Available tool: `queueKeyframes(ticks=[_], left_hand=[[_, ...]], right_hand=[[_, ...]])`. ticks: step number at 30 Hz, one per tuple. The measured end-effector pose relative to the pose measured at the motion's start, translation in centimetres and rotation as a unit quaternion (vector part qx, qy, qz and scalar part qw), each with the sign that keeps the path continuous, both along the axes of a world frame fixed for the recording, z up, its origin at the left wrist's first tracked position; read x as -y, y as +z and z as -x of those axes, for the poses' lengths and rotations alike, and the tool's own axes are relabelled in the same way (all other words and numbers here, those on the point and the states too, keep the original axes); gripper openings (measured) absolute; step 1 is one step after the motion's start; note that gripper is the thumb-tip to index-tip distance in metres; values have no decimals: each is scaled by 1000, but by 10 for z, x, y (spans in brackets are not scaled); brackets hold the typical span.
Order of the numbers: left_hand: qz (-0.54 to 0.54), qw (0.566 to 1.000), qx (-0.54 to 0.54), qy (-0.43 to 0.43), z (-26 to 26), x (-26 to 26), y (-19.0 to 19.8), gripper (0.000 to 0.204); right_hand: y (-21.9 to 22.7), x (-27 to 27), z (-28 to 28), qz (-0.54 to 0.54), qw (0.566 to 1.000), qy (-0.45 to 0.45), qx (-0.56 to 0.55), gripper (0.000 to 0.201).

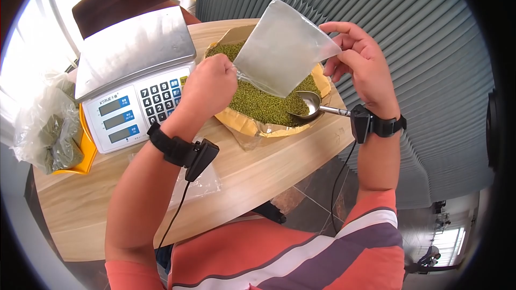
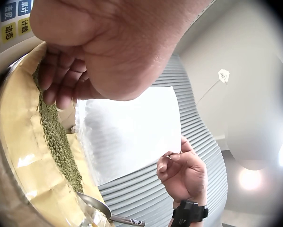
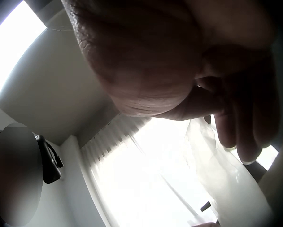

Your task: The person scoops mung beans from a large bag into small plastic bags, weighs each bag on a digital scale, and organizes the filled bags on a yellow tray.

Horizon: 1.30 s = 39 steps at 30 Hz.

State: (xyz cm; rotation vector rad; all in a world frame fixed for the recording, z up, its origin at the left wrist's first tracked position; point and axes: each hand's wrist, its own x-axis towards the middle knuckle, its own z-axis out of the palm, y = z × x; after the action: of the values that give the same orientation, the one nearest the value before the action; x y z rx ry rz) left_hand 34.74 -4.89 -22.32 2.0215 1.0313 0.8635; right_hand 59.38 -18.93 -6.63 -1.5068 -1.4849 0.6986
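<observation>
Stretched between both hands is a translucent plastic bag (image 1: 287,48), flat and tilted above an open yellow-lined sack (image 1: 244,123) of small green beans (image 1: 250,99). My left hand (image 1: 214,81) pinches the bag's near-left edge, its fingers curled. At the opposite corner, my right hand (image 1: 365,70) pinches the film between thumb and fingers. The left wrist view shows the bag (image 2: 132,132) spanning from one hand to the other. Below it, a metal scoop (image 1: 310,103) lies partly sunk in the beans, handle pointing right. In the dark right wrist view, the bag (image 3: 226,175) hangs beside the fingers.
A digital scale (image 1: 134,53) with a steel pan stands left of the sack. Beyond its left side, clear bags of green contents (image 1: 62,139) rest on a yellow tray (image 1: 88,153). Clear plastic film (image 1: 201,185) lies on the wooden table (image 1: 252,174). A pleated grey curtain (image 1: 424,75) borders the right.
</observation>
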Motion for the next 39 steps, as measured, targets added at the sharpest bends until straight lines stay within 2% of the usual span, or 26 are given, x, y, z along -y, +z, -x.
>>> queueKeyframes(ticks=[3, 10, 12, 13, 15, 19, 25, 27, 31, 34, 36, 38, 39], left_hand=[[-12, 1000, -13, 11, -2, 2, 1, 26], [-11, 1000, -15, 11, -1, 2, 0, 27], [-8, 1000, -17, 13, -1, 3, 2, 27], [-4, 1000, -16, 10, -1, 3, 2, 27], [-1, 1000, -15, 7, 0, 4, 2, 27], [-1, 1000, -14, 2, 0, 4, 1, 27], [1, 1000, 15, 0, 3, 5, 1, 24], [8, 1000, 18, -6, 4, 5, 2, 22], [73, 994, 82, -31, 5, 1, 1, 17], [116, 983, 133, -43, 4, -6, -5, 19], [129, 978, 156, -48, 5, -4, -1, 21], [226, 927, 295, -57, 8, 7, 12, 30], [225, 927, 294, -57, 8, 12, 18, 30]], right_hand=[[-4, 1, 9, -24, 998, -1, -59, 36], [-11, -5, 1, -32, 994, 15, -101, 30], [-17, -8, -7, -62, 998, -14, -3, 20], [-17, -8, -6, -62, 998, -14, -3, 20], [-13, -7, -1, -98, 991, -73, 54, 14], [-16, -10, 0, -112, 988, -81, 61, 13], [-11, -6, 0, -89, 991, -46, 94, 15], [-10, -4, -7, -50, 996, -26, 71, 19], [-10, -4, -8, -92, 994, -29, 49, 17], [-9, -2, -10, -51, 992, -51, 101, 15], [-12, -3, -11, -97, 989, -63, 92, 12], [-14, -2, -11, -130, 987, -76, 48, 12], [-16, -2, -11, -161, 983, -88, 4, 13]])
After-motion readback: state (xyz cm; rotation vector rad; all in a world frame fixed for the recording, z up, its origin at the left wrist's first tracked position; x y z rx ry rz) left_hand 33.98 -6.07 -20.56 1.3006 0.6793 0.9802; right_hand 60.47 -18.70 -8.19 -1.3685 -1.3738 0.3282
